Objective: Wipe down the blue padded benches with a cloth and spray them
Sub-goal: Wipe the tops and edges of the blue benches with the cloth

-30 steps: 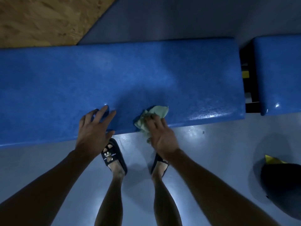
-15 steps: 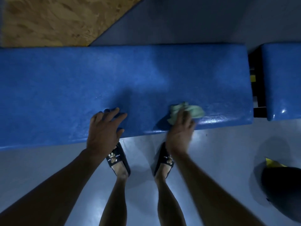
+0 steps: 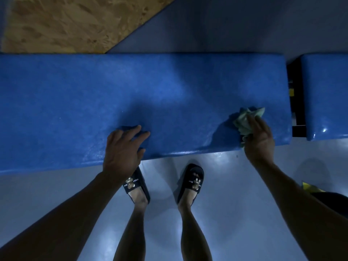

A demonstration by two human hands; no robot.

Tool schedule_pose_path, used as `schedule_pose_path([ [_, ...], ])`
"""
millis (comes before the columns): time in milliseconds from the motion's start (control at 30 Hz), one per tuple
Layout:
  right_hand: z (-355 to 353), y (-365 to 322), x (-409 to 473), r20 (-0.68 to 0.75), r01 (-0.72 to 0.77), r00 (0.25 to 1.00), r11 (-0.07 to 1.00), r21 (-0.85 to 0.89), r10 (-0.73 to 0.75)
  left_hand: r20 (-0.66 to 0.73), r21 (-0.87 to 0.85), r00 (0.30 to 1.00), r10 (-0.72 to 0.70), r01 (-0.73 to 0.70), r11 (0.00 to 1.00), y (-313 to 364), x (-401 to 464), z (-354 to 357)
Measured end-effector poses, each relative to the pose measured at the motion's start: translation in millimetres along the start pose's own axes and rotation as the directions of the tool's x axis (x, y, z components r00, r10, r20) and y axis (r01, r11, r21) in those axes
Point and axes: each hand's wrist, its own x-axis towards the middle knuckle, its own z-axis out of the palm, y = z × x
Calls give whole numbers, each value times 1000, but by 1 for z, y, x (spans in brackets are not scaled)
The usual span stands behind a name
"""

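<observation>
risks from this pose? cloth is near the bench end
1. The cloth sits near the bench end and front edge; a longer stroke by the right hand could run off into the gap before the next bench.
2. The left hand bears on a glossy, possibly wet front edge; it might slip.
3. The floor looks shiny, and the person wears open slides.

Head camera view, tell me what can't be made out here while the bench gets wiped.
- Blue padded bench: its left end is cut off by the frame edge.
- Second bench: mostly cut off at the right edge.
- Green cloth: partly covered by the right hand.
- Spray bottle: nowhere in view.
- Dark object at right: too dim and cropped to identify.
</observation>
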Motion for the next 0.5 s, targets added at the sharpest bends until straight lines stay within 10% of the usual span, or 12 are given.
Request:
schedule_pose_path([
  [200, 8, -79, -34, 350, -164, 937, 878, 450, -5, 22, 14, 1000, 6, -6, 1000, 0, 2, -4],
  [333, 6, -106, -28, 674, -642, 739, 305, 704, -2, 16, 23, 999, 31, -32, 999, -2, 2, -5],
  [500, 8, -86, -3, 568, -511, 803, 702, 496, 183, 0, -7, 999, 35, -35, 999, -5, -1, 0],
])
